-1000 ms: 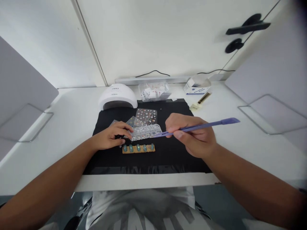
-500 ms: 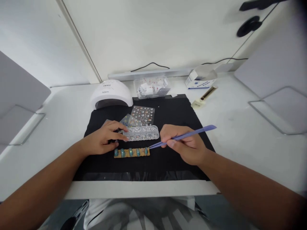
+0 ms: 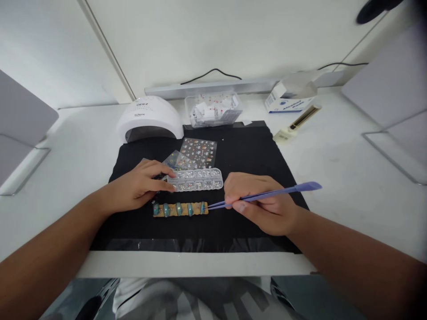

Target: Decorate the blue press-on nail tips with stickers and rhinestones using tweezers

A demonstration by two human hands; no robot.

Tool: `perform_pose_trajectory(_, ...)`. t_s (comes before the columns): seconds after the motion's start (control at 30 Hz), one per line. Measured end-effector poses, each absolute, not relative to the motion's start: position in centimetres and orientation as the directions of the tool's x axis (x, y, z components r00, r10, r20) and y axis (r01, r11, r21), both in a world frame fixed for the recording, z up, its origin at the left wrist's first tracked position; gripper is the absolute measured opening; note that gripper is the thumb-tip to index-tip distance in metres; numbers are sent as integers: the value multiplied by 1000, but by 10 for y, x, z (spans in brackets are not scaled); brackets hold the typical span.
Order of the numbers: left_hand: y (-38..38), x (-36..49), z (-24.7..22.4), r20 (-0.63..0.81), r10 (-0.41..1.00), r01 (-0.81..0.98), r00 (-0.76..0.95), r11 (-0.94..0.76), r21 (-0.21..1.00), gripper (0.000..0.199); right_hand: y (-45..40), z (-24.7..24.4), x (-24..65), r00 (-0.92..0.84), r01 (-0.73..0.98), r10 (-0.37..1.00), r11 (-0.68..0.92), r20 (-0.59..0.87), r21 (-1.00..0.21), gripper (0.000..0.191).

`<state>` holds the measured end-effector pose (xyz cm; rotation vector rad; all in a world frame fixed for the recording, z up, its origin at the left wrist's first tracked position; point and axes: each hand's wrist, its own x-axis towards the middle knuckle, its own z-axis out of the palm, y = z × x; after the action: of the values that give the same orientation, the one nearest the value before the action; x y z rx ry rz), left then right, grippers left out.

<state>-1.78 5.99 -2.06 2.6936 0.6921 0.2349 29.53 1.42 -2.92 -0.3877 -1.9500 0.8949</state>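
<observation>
My left hand (image 3: pixel 142 184) lies palm down with fingers stretched, two fingertips resting on the left end of a clear compartment case (image 3: pixel 196 179) of tiny rhinestones. Slim purple tweezers (image 3: pixel 273 193) are pinched in my right hand (image 3: pixel 262 200). Their tips touch or hover at the rightmost of several teal press-on nails (image 3: pixel 203 207), lined up on a tan strip (image 3: pixel 173 210) just below the case. Small shiny bits sit on some nails. Whether the tips hold a stone is too small to tell.
A black mat (image 3: pixel 233 151) lies under the work. Behind are a white nail lamp (image 3: pixel 150 113), a clear tub (image 3: pixel 213 111) of packets and an open carton (image 3: pixel 290 100). A gold-capped bottle (image 3: pixel 296 124) lies at the right. Sticker sheets (image 3: pixel 196 153) lie beyond the case.
The view has shifted and come a little closer. The tweezers now lie at a flatter angle, tips still at the rightmost nail. My left fingers remain on the case's left end.
</observation>
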Motion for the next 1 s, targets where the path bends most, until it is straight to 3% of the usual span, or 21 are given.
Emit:
perform_pose_trajectory(0.4, 58, -17, -22, 81, 474, 438, 877, -857, 272, 52, 13, -29, 294, -527, -56, 581, 705, 620, -707, 12)
perform_pose_trajectory(0.57, 57, -18, -25, 150, 504, 432, 851, -832, 347, 43, 12, -30, 294, -516, -41, 571, 728, 638, -684, 11)
perform_pose_trajectory(0.73, 55, -23, -5, 363, 578, 415, 731, -798, 437, 30, 11, -30, 295, -530, -8, 565, 742, 632, -670, 12)
perform_pose_trajectory(0.8, 48, -17, 12, 419, 585, 427, 694, -804, 415, 30, 10, -30, 296, -534, -14, 555, 748, 638, -663, 12)
perform_pose_trajectory(1.0, 19, 28, 36, 339, 452, 389, 825, -890, 238, 25, 12, -29, 295, -546, 1, 544, 760, 637, -650, 11)
